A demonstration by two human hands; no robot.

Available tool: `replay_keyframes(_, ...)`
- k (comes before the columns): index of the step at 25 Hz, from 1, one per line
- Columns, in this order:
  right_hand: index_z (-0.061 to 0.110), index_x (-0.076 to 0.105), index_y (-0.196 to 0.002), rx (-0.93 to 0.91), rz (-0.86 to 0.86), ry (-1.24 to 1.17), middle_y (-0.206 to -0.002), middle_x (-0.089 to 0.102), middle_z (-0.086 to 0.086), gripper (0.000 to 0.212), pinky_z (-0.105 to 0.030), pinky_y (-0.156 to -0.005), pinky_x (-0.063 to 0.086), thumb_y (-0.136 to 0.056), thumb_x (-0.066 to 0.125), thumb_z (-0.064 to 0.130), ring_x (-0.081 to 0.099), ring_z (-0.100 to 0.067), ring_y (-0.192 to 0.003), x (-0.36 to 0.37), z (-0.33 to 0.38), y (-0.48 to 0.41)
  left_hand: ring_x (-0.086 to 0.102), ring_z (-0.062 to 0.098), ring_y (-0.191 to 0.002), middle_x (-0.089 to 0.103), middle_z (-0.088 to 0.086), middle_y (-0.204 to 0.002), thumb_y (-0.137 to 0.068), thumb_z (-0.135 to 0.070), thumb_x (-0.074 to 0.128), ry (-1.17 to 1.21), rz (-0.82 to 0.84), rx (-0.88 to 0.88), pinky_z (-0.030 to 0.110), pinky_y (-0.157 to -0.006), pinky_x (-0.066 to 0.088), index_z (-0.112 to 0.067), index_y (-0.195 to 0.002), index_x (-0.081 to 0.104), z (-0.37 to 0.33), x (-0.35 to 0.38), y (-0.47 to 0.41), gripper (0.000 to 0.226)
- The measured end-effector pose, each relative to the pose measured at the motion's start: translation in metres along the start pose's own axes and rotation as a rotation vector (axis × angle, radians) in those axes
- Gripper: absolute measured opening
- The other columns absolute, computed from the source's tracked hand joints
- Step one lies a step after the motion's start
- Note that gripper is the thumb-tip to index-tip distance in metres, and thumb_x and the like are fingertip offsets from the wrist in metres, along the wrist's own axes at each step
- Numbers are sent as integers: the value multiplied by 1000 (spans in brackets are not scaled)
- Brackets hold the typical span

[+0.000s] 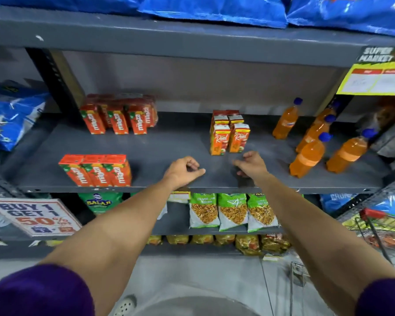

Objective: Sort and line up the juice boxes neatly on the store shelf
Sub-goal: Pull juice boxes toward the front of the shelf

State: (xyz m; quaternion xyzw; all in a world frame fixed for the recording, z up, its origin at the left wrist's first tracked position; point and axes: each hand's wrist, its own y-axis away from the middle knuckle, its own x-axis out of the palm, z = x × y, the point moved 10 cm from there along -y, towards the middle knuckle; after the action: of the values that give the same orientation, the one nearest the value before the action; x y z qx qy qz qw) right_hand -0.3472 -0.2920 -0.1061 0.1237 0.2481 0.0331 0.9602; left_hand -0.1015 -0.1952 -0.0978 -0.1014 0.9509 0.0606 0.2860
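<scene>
On the grey shelf (169, 144), three orange juice boxes (96, 171) stand side by side at the front left. Several more of the same boxes (119, 115) are bunched at the back left. A block of taller orange-and-white juice cartons (229, 133) stands right of centre. My left hand (184, 171) hovers over the shelf's front middle, fingers loosely curled, holding nothing. My right hand (251, 164) is just in front of the tall cartons, fingers bent and apart, not touching them.
Several orange soda bottles (310, 142) with blue caps stand at the shelf's right end. Blue bags lie on the shelf above (214, 8). Snack packets (233, 210) fill the shelf below. A promo sign (34, 216) hangs lower left; a shopping cart (379, 226) stands lower right.
</scene>
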Motion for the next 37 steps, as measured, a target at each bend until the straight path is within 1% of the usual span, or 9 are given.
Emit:
replay_keyframes(4, 23, 22, -141, -43, 51, -107, -85, 60, -6, 70, -28, -46, 55, -87, 66, 27, 59, -16, -57, 1, -5, -30, 67, 21, -77, 54, -6, -128, -77, -47, 73, 15, 25, -130, 26, -49, 46, -23, -126, 48, -9, 29, -35, 60)
replay_keyframes(8, 24, 40, -122, -56, 183, -113, -108, 50, -7, 38, -27, -43, 55, -90, 61, 27, 55, -14, -66, 11, 8, -55, 65, 17, -63, 37, -7, -148, -83, -37, 70, 11, 111, -137, 27, -44, 47, -27, -143, 22, -27, 42, -62, 78)
replay_keyframes(14, 19, 45, -125, -190, 273, 99, -109, 58, -4, 40, -39, -50, 60, -90, 62, 27, 65, -24, -78, 22, 23, -65, 62, 11, -58, 61, 2, -129, -81, -27, 75, -46, 62, -103, 18, -39, 44, -18, -128, 54, -35, 40, -84, 52)
replay_keyframes(17, 16, 44, -126, -234, 372, 88, -91, 63, -4, 42, -34, -50, 60, -89, 64, 23, 64, -16, -63, 22, 23, -59, 63, 12, -82, 63, 3, -125, -77, -26, 78, 5, 94, -61, 17, -42, 46, -16, -127, 57, -31, 41, -80, 55)
replay_keyframes(19, 10, 51, -122, -266, 412, 118, -74, 59, -5, 44, -25, -49, 57, -84, 70, 17, 60, -6, -49, 21, 20, -50, 63, 11, -80, 65, 2, -122, -77, -26, 79, 42, 132, -38, 17, -46, 46, -16, -123, 61, -27, 43, -71, 51)
replay_keyframes(23, 14, 65, -103, -282, 414, 162, -92, 72, -2, 42, -16, -55, 50, -67, 85, 18, 65, 1, -62, 21, 17, -28, 63, 7, -98, 71, -5, -107, -64, -36, 86, -16, 137, -24, 25, -88, 47, -22, -106, 71, -22, 45, -51, 47)
replay_keyframes(24, 16, 67, -101, -275, 406, 170, -96, 72, 3, 44, -15, -62, 49, -63, 88, 20, 66, 2, -71, 20, 16, -25, 63, 5, -96, 72, -8, -103, -61, -40, 87, -53, 129, -31, 25, -89, 45, -24, -102, 73, -21, 46, -46, 46)
replay_keyframes(29, 18, 69, -94, -250, 366, 222, -101, 72, 2, 48, -25, -81, 50, -53, 92, 25, 67, -12, -94, 12, 6, -3, 57, -5, -71, 66, -22, -79, -56, -46, 88, -100, 111, -41, 17, -62, 38, -35, -81, 71, -21, 49, -21, 33)
replay_keyframes(37, 27, 62, -91, -298, 320, 220, -112, 63, 3, 53, -15, -73, 44, -49, 94, 29, 65, -13, -98, 7, -2, 23, 60, -7, -69, 66, -24, -71, -54, -40, 91, -76, 128, -9, 16, -63, 41, -37, -69, 68, -25, 52, 2, 27)
